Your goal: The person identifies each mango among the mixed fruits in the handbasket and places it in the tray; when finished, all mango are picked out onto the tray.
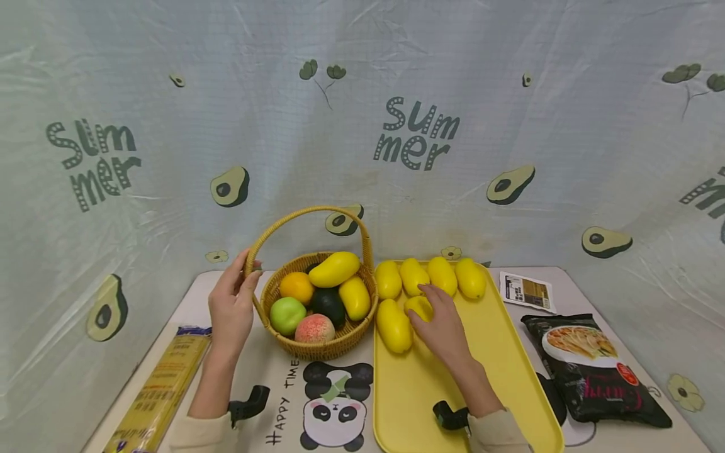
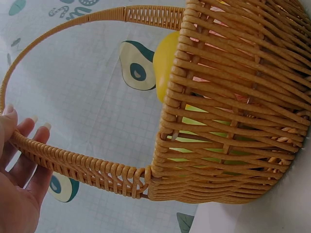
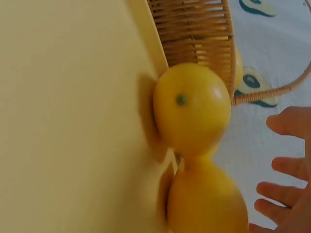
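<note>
I have the left grip (image 1: pixel 231 306) curled round the handle (image 2: pixel 87 168) of the wicker basket (image 1: pixel 325 349), probably to keep it from tipping or sliding on the bench (image 1: pixel 252 365). The basket stands just beside the yellow tray (image 1: pixel 498 346), which puts both within easy reach of the two arms. My right grip (image 1: pixel 444 327) hangs over a mango (image 1: pixel 418 306) with its fingers spread; whether a fingertip touches the fruit, I cannot tell. That mango lies in the tray, in front of a row of four and beside another mango (image 1: pixel 394 327); the neighbours likely limit rolling, so a spread hand above suits the crowding.
</note>
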A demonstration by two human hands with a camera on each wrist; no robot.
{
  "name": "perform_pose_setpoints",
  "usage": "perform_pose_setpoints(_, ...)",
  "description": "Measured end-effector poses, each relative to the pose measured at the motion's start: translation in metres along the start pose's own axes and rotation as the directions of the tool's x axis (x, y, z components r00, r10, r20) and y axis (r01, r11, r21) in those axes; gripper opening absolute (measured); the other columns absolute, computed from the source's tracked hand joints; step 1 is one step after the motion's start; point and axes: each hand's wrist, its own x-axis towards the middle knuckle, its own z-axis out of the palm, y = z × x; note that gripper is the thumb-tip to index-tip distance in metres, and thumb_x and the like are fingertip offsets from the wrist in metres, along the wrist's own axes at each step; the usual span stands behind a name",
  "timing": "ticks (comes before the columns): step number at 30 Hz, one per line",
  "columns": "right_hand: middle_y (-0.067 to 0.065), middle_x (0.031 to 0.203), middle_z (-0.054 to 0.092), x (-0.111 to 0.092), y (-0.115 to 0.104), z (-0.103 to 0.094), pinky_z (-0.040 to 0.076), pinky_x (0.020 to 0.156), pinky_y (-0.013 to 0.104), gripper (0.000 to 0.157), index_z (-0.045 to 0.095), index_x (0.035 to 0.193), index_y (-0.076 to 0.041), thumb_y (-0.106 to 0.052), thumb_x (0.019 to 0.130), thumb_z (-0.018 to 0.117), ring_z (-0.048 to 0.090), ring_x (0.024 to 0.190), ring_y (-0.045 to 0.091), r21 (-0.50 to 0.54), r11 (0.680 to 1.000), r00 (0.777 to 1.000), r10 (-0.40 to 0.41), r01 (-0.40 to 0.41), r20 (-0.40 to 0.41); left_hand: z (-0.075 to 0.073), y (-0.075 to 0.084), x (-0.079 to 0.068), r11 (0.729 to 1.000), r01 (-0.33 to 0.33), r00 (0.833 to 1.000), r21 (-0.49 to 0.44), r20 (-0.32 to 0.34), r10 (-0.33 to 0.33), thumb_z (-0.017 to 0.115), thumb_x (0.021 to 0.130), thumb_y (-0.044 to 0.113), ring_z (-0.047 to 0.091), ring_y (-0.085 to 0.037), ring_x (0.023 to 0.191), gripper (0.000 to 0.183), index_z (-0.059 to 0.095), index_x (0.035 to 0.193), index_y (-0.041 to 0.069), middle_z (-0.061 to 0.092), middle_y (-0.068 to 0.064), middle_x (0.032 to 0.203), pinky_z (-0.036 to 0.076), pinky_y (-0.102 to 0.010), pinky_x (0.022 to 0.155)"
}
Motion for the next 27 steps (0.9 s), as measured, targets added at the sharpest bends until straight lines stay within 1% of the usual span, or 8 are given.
perform_pose_setpoints(3, 0.011, 0.150, 0.046, 0.005, -0.011, 0.006, 0.038, 0.113, 0.055, 0.058, 0.053, 0.143, -0.015, -0.032, 0.090, 0.071, 0.042, 0.140, 0.033, 0.007, 0.997, 0.997, -0.074, 0.074, 0.029, 0.001, 0.001, 0.000, 1.000, 0.009, 1.000, 0.023, 0.000, -0.009, 0.056, 0.101, 0.013, 0.055, 0.008, 0.106, 0.046, 0.052, 0.145, 0.026, 0.066, -0.008, 0.123, 0.042, -0.003, 0.087)
perform_pose_setpoints(6, 0.008, 0.151, 0.046, 0.014, -0.023, 0.013, 0.039, 0.113, 0.053, 0.059, 0.052, 0.144, -0.018, -0.032, 0.090, 0.071, 0.043, 0.141, 0.031, 0.014, 0.990, 0.987, -0.141, 0.141, 0.070, 0.001, 0.001, -0.001, 0.999, 0.020, 1.000, 0.039, -0.003, -0.020, 0.055, 0.102, 0.013, 0.054, 0.006, 0.106, 0.046, 0.051, 0.146, 0.025, 0.065, -0.009, 0.123, 0.042, -0.004, 0.085)
perform_pose_setpoints(10, 0.005, 0.152, 0.046, 0.028, -0.038, 0.025, 0.039, 0.113, 0.052, 0.061, 0.051, 0.146, -0.019, -0.032, 0.090, 0.071, 0.043, 0.141, 0.028, 0.039, 0.978, 0.970, -0.209, 0.206, 0.122, 0.000, 0.000, 0.000, 0.999, 0.027, 1.000, 0.028, 0.005, -0.027, 0.056, 0.102, 0.018, 0.055, 0.003, 0.106, 0.045, 0.052, 0.145, 0.029, 0.066, -0.004, 0.123, 0.042, -0.005, 0.085)
perform_pose_setpoints(14, 0.005, 0.152, 0.046, 0.043, -0.049, 0.036, 0.038, 0.115, 0.049, 0.059, 0.051, 0.146, -0.017, -0.030, 0.091, 0.070, 0.043, 0.141, 0.027, 0.045, 0.960, 0.946, -0.279, 0.276, 0.167, -0.001, 0.000, 0.000, 1.000, 0.024, 1.000, 0.006, 0.013, -0.024, 0.057, 0.101, 0.019, 0.056, 0.001, 0.107, 0.044, 0.053, 0.144, 0.032, 0.066, -0.003, 0.123, 0.043, -0.005, 0.087)
perform_pose_setpoints(17, 0.005, 0.152, 0.047, 0.051, -0.057, 0.042, 0.038, 0.115, 0.048, 0.058, 0.051, 0.146, -0.018, -0.030, 0.092, 0.069, 0.043, 0.141, 0.026, 0.015, 0.951, 0.935, -0.305, 0.308, 0.181, -0.001, 0.001, 0.000, 1.000, 0.022, 1.000, 0.002, 0.013, -0.022, 0.057, 0.101, 0.018, 0.057, 0.001, 0.107, 0.045, 0.053, 0.144, 0.031, 0.066, -0.003, 0.123, 0.044, -0.004, 0.088)
perform_pose_setpoints(22, 0.004, 0.150, 0.048, 0.059, -0.069, 0.046, 0.043, 0.112, 0.047, 0.058, 0.051, 0.146, -0.021, -0.030, 0.091, 0.069, 0.048, 0.138, 0.027, -0.034, 0.942, 0.930, -0.321, 0.333, 0.181, -0.001, 0.001, 0.000, 1.000, 0.021, 1.000, 0.008, 0.007, -0.021, 0.057, 0.101, 0.017, 0.057, 0.001, 0.106, 0.045, 0.053, 0.144, 0.029, 0.066, -0.004, 0.123, 0.044, -0.004, 0.087)
perform_pose_setpoints(24, 0.004, 0.152, 0.047, 0.062, -0.074, 0.047, 0.043, 0.112, 0.047, 0.059, 0.050, 0.146, -0.022, -0.030, 0.091, 0.070, 0.048, 0.138, 0.027, -0.040, 0.938, 0.922, -0.331, 0.346, 0.201, -0.001, 0.005, 0.000, 1.000, 0.023, 1.000, 0.008, 0.006, -0.023, 0.056, 0.101, 0.016, 0.057, 0.001, 0.106, 0.044, 0.054, 0.144, 0.027, 0.066, -0.007, 0.122, 0.044, -0.004, 0.087)
perform_pose_setpoints(27, 0.004, 0.155, 0.043, 0.068, -0.081, 0.051, 0.041, 0.114, 0.047, 0.061, 0.048, 0.148, -0.024, -0.032, 0.092, 0.070, 0.045, 0.140, 0.027, -0.039, 0.932, 0.907, -0.341, 0.361, 0.247, -0.001, 0.017, -0.002, 1.000, 0.025, 1.000, 0.010, 0.004, -0.025, 0.055, 0.102, 0.016, 0.057, 0.001, 0.105, 0.043, 0.054, 0.144, 0.024, 0.066, -0.011, 0.122, 0.043, -0.003, 0.087)
